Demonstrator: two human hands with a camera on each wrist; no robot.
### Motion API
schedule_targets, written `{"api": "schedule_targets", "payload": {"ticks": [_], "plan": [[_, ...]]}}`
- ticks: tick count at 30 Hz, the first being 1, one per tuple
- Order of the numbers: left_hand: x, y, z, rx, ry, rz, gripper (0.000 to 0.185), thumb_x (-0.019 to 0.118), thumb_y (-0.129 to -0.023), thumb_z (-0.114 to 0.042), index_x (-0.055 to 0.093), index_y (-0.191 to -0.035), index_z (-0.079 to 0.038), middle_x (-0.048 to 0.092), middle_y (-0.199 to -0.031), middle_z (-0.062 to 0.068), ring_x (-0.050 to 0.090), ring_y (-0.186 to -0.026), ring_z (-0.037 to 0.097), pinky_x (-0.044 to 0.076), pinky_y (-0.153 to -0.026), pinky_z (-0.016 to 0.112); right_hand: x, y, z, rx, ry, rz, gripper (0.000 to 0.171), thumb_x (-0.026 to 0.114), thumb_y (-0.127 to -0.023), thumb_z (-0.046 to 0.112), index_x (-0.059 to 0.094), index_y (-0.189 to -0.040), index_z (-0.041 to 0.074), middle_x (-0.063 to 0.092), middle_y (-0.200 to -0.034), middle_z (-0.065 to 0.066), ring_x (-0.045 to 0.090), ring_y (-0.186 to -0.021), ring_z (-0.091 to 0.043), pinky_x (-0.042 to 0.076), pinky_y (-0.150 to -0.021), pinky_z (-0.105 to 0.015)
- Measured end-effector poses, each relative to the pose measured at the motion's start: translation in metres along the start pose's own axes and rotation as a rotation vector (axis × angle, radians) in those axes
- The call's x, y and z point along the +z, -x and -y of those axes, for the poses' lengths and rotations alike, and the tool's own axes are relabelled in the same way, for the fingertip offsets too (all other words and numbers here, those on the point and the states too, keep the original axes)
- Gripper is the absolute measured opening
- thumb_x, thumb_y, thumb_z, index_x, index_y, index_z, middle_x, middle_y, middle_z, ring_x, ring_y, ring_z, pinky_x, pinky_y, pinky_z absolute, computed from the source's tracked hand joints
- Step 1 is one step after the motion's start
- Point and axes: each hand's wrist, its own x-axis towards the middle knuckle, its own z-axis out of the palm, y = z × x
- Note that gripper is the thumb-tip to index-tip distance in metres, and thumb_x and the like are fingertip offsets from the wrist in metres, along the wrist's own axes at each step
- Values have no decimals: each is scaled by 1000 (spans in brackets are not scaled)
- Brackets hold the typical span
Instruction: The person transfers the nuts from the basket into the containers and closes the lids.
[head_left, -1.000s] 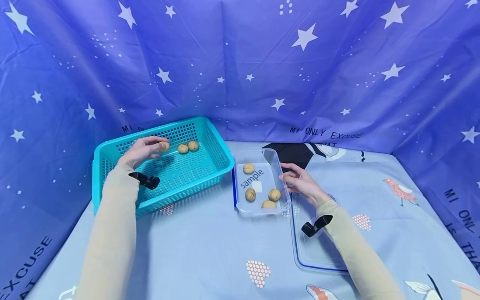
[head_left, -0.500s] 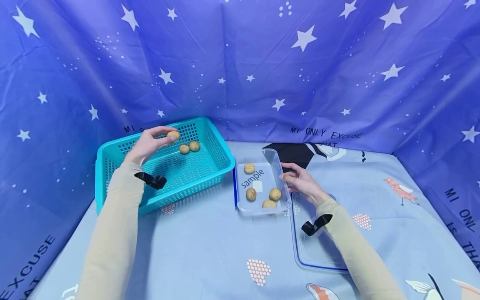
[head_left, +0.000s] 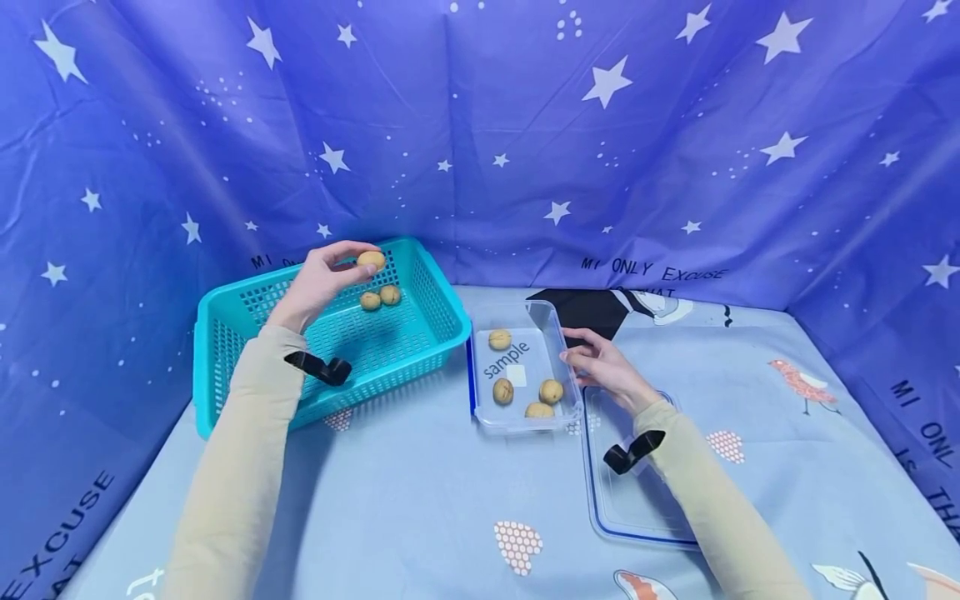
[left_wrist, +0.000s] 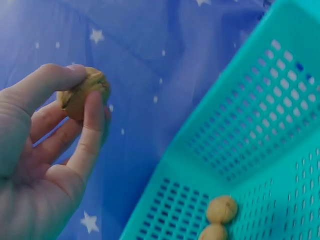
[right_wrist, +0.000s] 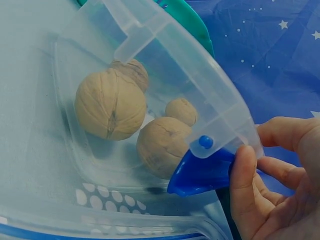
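My left hand [head_left: 318, 279] pinches a walnut [head_left: 371, 261] between thumb and fingertips, above the turquoise plastic basket [head_left: 416, 365]. In the left wrist view the walnut [left_wrist: 80, 100] is held up over the basket's edge. Two more walnuts [head_left: 371, 301] lie together on the basket floor. To the right stands an uncovered clear plastic food container [head_left: 568, 385] with several walnuts [head_left: 503, 391] inside. My right hand [head_left: 603, 367] grips its right wall. In the right wrist view thumb and fingers hold that wall beside a blue clip [right_wrist: 202, 172].
A clear lid with a blue seal [head_left: 637, 508] lies flat under my right forearm, beside the container. The basket's right end is close to the container's left side. A blue star-print curtain [head_left: 510, 217] rises behind the cloth-covered table [head_left: 420, 500].
My left hand has lifted the walnut up from inside the basket and carried it to the right. The right hand has stayed on the container.
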Motion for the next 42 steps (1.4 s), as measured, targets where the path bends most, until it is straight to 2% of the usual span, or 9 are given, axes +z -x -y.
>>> {"api": "schedule_targets", "payload": {"ticks": [7, 11, 15, 19, 22, 26, 32, 37, 42], "plan": [[22, -1, -11, 80, -1, 27, 33, 67, -93, -18, 63, -124, -5, 63, -117, 6, 63, -102, 20, 48, -90, 37, 0, 1, 1, -9, 12, 2, 57, 60, -94, 9, 38, -145, 2, 62, -102, -14, 55, -71, -8, 51, -59, -21], [34, -1, -12, 77, 24, 82, 34, 65, -94, -16, 61, -126, -4, 63, -117, 7, 64, -101, 21, 50, -88, 34, 0, 2, 1, -11, 11, 4, 57, 60, -94, 9, 38, -145, 2, 61, -103, -16, 55, -71, -9, 51, -59, -21], [48, 0, -12, 59, 26, 127, 36, 65, -94, -16, 60, -128, -3, 63, -114, 10, 64, -97, 21, 51, -77, 30, 1, 2, 0, -14, 8, 2, 57, 61, -93, 9, 38, -145, 2, 61, -104, -18, 55, -71, -9, 50, -58, -21], [63, 1, -10, 52, 11, 152, 36, 64, -95, -14, 59, -128, -1, 64, -113, 12, 64, -96, 23, 51, -82, 33, 1, 2, -2, -18, 6, 1, 56, 60, -93, 8, 38, -145, 2, 61, -104, -18, 55, -70, -9, 50, -58, -21], [74, 2, -9, 55, 52, 174, 35, 63, -95, -10, 59, -128, 1, 63, -116, 14, 62, -104, 35, 49, -93, 42, 1, 2, -2, -20, 8, -4, 56, 60, -93, 8, 39, -144, 2, 61, -105, -18, 55, -71, -9, 50, -58, -21], [87, 3, -5, 56, 89, 213, 36, 62, -95, -7, 57, -128, 4, 63, -117, 15, 56, -110, 46, 48, -94, 44, 1, 2, -1, -18, 17, -9, 56, 60, -93, 8, 39, -144, 2, 62, -106, -17, 55, -71, -9, 50, -58, -20], [105, 2, 1, 34, 82, 259, 35, 63, -95, -9, 59, -129, 0, 63, -118, 13, 62, -105, 35, 48, -94, 43, 1, 1, -1, -11, 29, 1, 56, 61, -94, 10, 39, -145, 3, 62, -102, -12, 55, -73, -9, 51, -59, -21], [121, 1, 4, 42, 79, 276, 34, 62, -95, -7, 60, -128, 0, 63, -117, 13, 63, -101, 36, 51, -90, 41, 2, 3, 1, -11, 29, -4, 56, 61, -94, 10, 39, -144, 3, 63, -100, -8, 56, -75, -9, 51, -61, -22], [138, 0, 5, 62, 60, 317, 35, 63, -94, -8, 59, -128, 1, 60, -121, 10, 62, -101, 35, 52, -89, 42, 1, 3, 0, -19, 30, -14, 56, 61, -93, 10, 39, -144, 3, 63, -101, -10, 56, -74, -9, 51, -60, -21]]}}
